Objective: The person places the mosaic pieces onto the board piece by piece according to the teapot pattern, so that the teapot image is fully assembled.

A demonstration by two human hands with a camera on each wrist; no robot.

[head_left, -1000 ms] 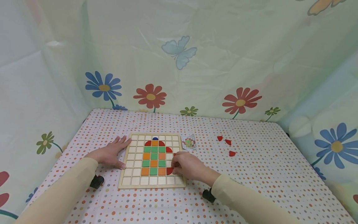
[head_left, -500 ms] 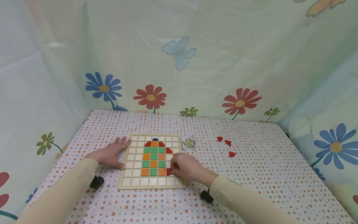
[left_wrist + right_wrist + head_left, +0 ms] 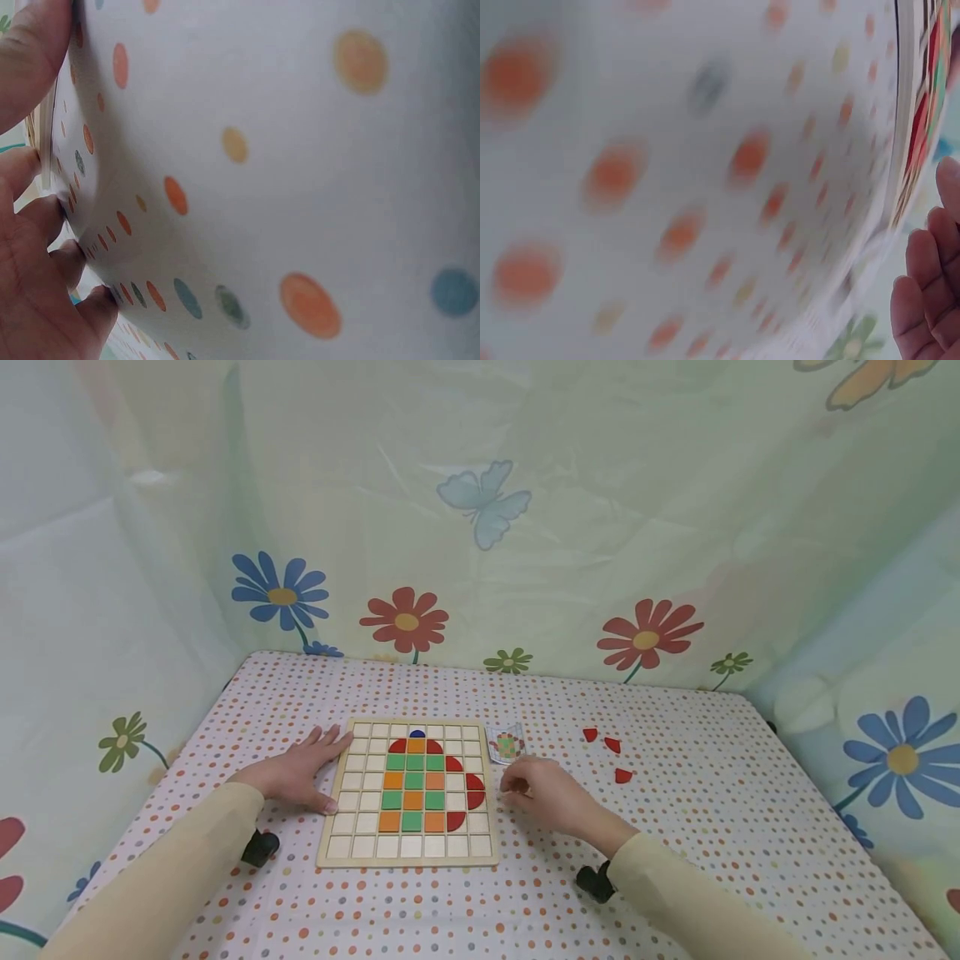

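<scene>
A wooden grid board lies on the table, with green, orange, red and blue pieces set in its squares. My left hand rests with spread fingers at the board's left edge, thumb and fingertips touching the frame; the left wrist view shows its fingers beside that edge. Just off the right edge hovers my right hand, its fingers loosely bent and nothing seen in them. In the right wrist view its fingers look relaxed. Nearest to it on the board are red quarter-round pieces and another lower red one.
A small pattern card lies against the board's upper right side. Farther right, three loose red pieces are scattered on the dotted tablecloth. A flowered curtain stands behind the table.
My right hand has let go of the lower red piece and moved right, off the board, uncovering the red pieces along its right side. My left hand has stayed in place.
</scene>
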